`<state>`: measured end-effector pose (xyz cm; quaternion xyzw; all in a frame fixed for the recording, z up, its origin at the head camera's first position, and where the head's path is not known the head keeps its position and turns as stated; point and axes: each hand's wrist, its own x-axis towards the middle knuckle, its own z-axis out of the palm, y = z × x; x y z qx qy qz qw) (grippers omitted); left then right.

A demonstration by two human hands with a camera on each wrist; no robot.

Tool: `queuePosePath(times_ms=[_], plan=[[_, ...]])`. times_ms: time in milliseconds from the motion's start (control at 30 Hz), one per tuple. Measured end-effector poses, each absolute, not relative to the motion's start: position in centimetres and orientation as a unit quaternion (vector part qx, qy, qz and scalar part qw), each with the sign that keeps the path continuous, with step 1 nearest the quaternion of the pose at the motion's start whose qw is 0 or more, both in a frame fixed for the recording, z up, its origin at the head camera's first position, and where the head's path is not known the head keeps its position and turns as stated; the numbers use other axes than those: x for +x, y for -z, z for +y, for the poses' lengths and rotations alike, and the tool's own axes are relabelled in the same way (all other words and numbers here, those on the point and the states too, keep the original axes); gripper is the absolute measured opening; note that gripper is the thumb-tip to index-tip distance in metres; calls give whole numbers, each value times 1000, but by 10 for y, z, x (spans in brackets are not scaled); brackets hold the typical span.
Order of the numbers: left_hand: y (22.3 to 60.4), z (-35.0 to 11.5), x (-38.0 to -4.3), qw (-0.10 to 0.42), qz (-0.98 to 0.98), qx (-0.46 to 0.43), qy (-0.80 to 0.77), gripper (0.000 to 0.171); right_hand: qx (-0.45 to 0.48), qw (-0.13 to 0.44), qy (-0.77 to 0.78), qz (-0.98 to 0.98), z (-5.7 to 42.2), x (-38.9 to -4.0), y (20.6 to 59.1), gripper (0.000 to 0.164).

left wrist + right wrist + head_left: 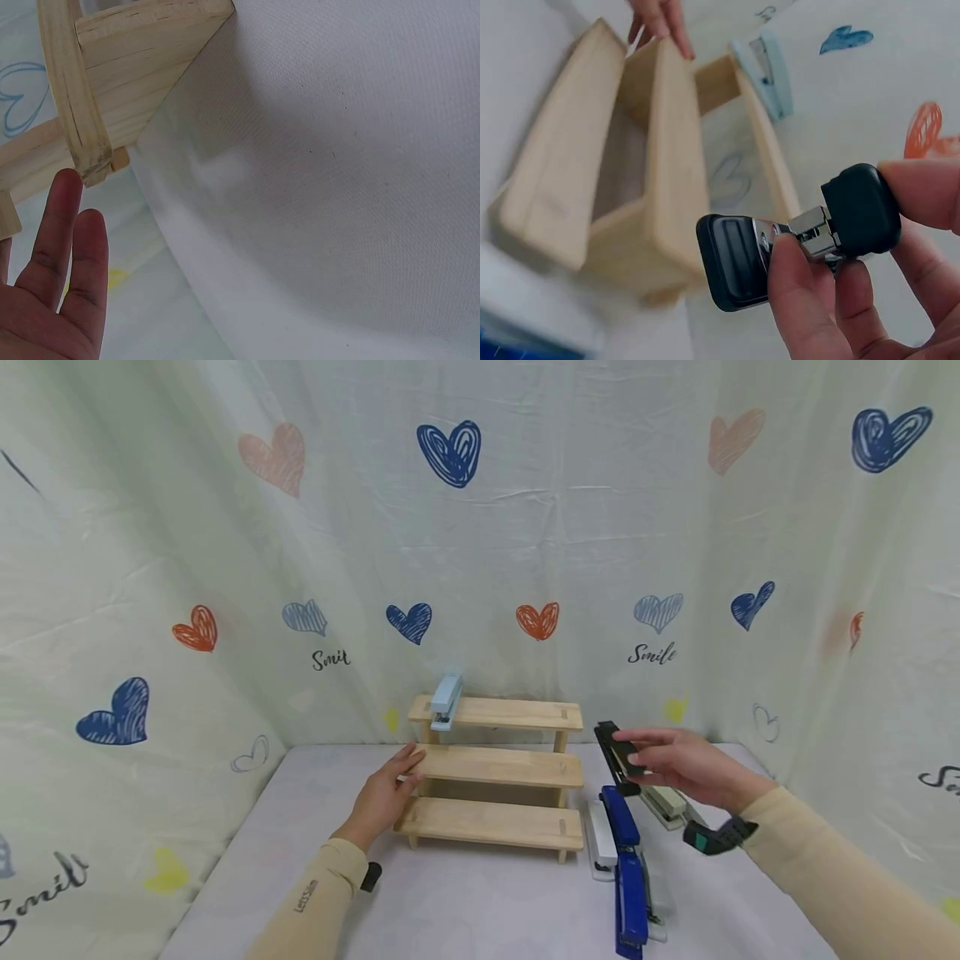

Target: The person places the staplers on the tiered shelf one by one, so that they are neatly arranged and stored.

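Note:
My right hand (686, 764) holds a black stapler (735, 262) between thumb and fingers, raised to the right of a three-step wooden rack (495, 766). In the right wrist view the stapler's metal part shows between its dark ends. With fairly straight fingers my left hand (386, 793) touches the left end of the middle shelf. The left wrist view has two extended fingers (91, 255) of it beside a wooden post. A light blue stapler (446, 700) stands on the left of the top shelf.
Right of the rack lie two blue staplers (630, 897), a white stapler (600, 839) and a pale green stapler (663, 802). Another pale one (656, 893) is partly covered by the blue ones. Behind the white table (315, 768) hangs a heart-printed curtain (510, 543).

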<state>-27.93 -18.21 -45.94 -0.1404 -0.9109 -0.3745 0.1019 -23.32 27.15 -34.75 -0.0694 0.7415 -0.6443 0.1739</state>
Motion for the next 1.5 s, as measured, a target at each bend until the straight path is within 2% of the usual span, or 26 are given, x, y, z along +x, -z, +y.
queuePosePath(times_ms=[333, 467, 633, 833, 1500], plan=[[456, -181, -277, 91, -910, -132, 383, 45, -29, 199, 677, 708, 167, -302, 312, 52], [457, -181, -278, 91, -910, -131, 382, 45, -5, 209, 699, 684, 133, -320, 308, 49], [458, -180, -279, 95, -911, -136, 378, 46, 26, 195, 714, 672, 105, -337, 312, 50], [457, -178, -280, 94, -911, -137, 377, 46, 63, 179, 708, 681, 90, -347, 319, 50], [457, -180, -279, 95, -913, -134, 372, 46, 51, 197, 705, 679, 93, -350, 323, 48]])
